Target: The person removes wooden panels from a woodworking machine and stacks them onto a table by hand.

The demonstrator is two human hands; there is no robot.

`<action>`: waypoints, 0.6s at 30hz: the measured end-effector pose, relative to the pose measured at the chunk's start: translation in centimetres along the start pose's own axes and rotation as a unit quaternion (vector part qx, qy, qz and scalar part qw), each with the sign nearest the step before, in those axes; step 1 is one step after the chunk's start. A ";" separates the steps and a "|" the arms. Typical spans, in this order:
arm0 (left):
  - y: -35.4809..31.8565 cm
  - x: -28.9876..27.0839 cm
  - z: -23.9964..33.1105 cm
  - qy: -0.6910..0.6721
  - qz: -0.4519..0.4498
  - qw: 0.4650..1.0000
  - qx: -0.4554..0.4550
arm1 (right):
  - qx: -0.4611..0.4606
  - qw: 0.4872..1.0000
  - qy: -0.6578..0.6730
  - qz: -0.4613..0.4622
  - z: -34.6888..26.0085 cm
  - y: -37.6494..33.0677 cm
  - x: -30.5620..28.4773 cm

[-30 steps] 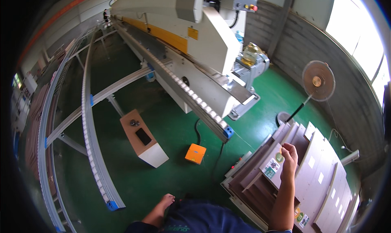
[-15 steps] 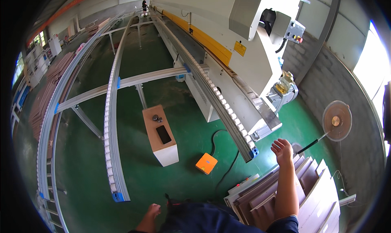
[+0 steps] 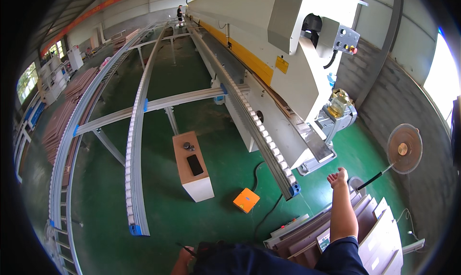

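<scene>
My right hand (image 3: 339, 178) is stretched out ahead with loosely bent fingers apart and nothing visible in it. It is above the green floor, between the near end of a roller rail (image 3: 291, 179) and the round base of a standing fan (image 3: 405, 149). Below my right forearm lean several brownish panels (image 3: 367, 216). My left hand (image 3: 185, 256) hangs low by my body at the lower edge; a thin dark strap or cord crosses it, and its fingers cannot be made out.
A long white machine with a yellow strip (image 3: 254, 66) runs away on the right. A box-shaped stand (image 3: 199, 189) bears a phone (image 3: 195, 165) and small dark round parts. An orange box (image 3: 246, 200) with a black cable lies on the floor. Another person (image 3: 179, 15) stands far off.
My right hand has turned, its fingers more bent than before. My left hand has drawn lower, closer to my body. The whole view has shifted slightly.
</scene>
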State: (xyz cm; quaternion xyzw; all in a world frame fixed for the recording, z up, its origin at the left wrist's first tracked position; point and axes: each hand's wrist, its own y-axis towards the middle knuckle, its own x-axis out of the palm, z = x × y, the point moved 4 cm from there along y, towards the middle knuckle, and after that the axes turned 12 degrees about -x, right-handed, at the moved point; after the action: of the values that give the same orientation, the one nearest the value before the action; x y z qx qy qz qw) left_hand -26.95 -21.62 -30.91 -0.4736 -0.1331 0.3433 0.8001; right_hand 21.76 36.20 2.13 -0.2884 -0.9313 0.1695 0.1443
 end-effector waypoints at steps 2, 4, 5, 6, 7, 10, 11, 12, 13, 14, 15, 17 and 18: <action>-1.7 0.6 1.0 0.039 0.021 0.999 0.030 | 0.017 1.000 -0.005 -0.011 0.6 2.0 -0.3; -2.0 -0.1 1.3 0.073 0.047 0.995 0.058 | 0.029 1.000 0.002 -0.009 0.9 2.6 0.3; -0.9 -0.8 0.8 0.334 0.009 0.924 0.186 | 0.047 0.998 0.001 -0.038 1.4 2.4 1.7; -0.6 -0.5 -0.5 0.571 -0.035 0.768 0.287 | 0.058 0.996 -0.006 -0.064 1.6 2.1 2.8; -0.7 0.1 -1.0 0.567 -0.032 0.772 0.286 | 0.062 0.995 -0.006 -0.076 1.7 2.4 2.7; 0.1 -0.2 -4.3 0.554 0.038 0.811 0.181 | 0.069 0.991 0.004 -0.113 1.7 2.8 3.7; 1.3 -2.1 -7.2 0.431 0.044 0.884 0.176 | 0.078 0.987 0.019 -0.139 2.0 2.6 5.0; 1.5 -1.9 -7.8 0.357 0.047 0.917 0.174 | 0.083 0.983 0.029 -0.159 2.4 3.2 5.5; 1.3 -1.9 -8.4 0.281 0.051 0.942 0.174 | 0.088 0.982 0.041 -0.163 2.8 3.5 6.1; 0.3 -0.6 -7.3 0.373 0.027 0.918 0.132 | 0.085 0.983 0.053 -0.155 2.6 4.4 5.4; -0.5 -0.1 -6.8 0.458 0.009 0.885 0.087 | 0.081 0.983 0.062 -0.155 2.5 5.1 5.1; -1.9 0.8 -5.0 0.557 0.027 0.824 0.097 | 0.078 0.982 0.073 -0.158 2.4 5.7 5.1; -2.7 1.4 -4.9 0.661 0.040 0.742 0.105 | 0.077 0.982 0.075 -0.158 2.3 5.8 5.4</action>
State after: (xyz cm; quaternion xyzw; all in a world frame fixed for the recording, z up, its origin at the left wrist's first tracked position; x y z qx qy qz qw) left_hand -22.09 -24.79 -31.33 -0.4993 0.4849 -0.0118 0.7179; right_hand 19.52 43.32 -1.33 -0.1374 -0.9357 0.1936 0.2610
